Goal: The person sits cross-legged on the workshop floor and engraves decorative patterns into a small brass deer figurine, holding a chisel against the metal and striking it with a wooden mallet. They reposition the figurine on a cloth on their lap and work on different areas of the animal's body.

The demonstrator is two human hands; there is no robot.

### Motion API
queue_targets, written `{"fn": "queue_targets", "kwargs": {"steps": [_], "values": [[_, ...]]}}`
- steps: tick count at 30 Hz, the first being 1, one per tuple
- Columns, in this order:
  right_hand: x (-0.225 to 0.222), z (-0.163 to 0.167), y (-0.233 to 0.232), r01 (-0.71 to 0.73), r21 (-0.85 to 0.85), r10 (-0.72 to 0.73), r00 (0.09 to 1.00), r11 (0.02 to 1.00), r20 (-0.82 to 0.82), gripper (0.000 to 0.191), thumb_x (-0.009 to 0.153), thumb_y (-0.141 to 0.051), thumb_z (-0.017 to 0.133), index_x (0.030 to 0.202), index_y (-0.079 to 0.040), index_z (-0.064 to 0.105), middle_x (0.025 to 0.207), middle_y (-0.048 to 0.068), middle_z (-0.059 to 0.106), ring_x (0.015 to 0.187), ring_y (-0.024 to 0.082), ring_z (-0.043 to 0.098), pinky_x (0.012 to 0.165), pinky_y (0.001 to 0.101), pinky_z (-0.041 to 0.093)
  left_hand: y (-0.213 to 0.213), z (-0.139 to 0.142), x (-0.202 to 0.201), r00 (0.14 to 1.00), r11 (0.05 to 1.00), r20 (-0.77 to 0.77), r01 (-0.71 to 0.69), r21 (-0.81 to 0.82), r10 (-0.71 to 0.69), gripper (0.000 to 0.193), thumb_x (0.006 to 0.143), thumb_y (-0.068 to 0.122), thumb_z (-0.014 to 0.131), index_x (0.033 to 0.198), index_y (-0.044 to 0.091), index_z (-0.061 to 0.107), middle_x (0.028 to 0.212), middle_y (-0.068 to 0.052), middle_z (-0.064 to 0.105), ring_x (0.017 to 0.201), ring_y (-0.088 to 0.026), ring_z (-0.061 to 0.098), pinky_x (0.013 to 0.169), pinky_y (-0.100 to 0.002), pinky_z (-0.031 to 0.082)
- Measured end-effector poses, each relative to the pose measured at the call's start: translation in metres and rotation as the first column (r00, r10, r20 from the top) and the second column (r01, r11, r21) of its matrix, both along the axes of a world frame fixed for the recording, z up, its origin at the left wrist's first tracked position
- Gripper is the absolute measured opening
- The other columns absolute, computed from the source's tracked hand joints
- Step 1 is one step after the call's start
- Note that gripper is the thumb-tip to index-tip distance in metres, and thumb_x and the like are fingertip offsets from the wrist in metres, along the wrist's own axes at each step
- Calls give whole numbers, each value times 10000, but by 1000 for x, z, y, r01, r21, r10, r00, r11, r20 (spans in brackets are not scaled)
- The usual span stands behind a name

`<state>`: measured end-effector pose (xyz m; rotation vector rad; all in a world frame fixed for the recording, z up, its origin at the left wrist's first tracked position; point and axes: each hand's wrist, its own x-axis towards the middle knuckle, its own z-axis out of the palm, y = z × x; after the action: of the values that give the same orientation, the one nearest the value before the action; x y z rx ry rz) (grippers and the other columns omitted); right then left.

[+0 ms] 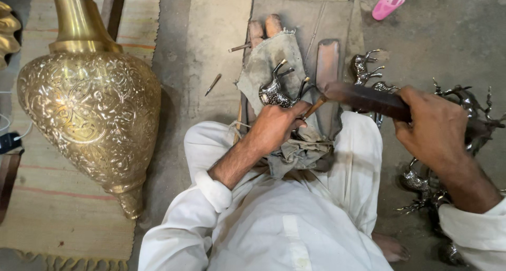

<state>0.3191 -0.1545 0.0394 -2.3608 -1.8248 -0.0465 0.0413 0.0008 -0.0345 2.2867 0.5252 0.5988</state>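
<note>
On the grey cloth (263, 65) spread over the seated person's lap lies a small silver animal figurine (274, 92), its legs sticking up and away from the person, its long body running roughly from lower right to upper left. Just below and to the right of it, the left hand (276, 126) curls shut around a thin punch (314, 107), fingers pinching the tool so its shaft slants up to the right, the lower end hidden in the hand beside the figurine's back. The right hand (435, 126) is wrapped tight around the dark wooden mallet (363, 98), which lies almost level, its long axis pointing left, its far end meeting the top of the punch. Beside the right knee sits a heap of similar silver figurines (421, 184). A large engraved brass vessel (89, 107) lies on the striped mat (31, 208) to the left, its neck pointing away.
</note>
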Motion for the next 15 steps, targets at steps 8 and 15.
{"fn": "queue_targets", "kwargs": {"steps": [8,15], "values": [[0,-8,-8,-42,31,42,999,999,8,407,835,-137,788,1227,-127,677,877,104,694,821,317,700,736,414,525,4,-3,1,996,1000,-85,24,-15,-26,359,904,182,753,1235,101,640,762,-188,710,720,-411,697,631,-510,531],[-5,-15,-13,76,8,-76,997,997,-10,384,863,-157,795,1226,-96,688,913,132,705,825,332,705,753,434,531,7,-2,0,995,997,-84,53,-50,-57,359,920,196,735,1255,110,637,780,-179,722,723,-405,699,646,-503,540]]}}
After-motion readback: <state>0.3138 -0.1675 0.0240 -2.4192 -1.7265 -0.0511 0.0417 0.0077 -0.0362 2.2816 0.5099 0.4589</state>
